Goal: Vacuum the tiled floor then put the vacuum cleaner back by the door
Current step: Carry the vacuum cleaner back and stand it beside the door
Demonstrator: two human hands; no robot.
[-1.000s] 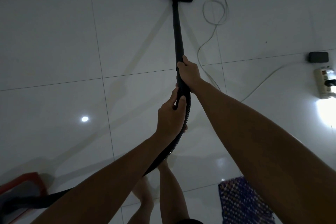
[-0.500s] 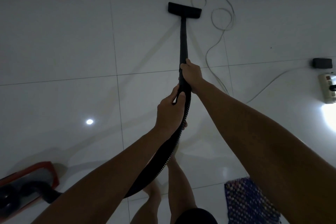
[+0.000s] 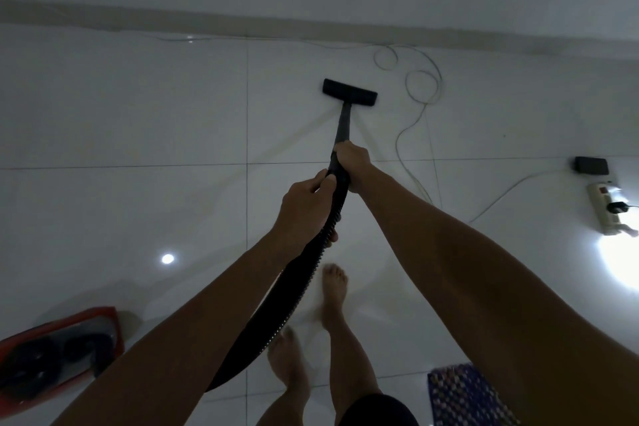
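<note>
Sweeping the floor head flat over the glossy white tiled floor, I grip the rigid black wand with my right hand while my left hand curls round the ribbed hose just behind it. Best to steer left, away from the thin looped white cable beside the head. What looks like the red canister sits at my lower left, dim in this light.
</note>
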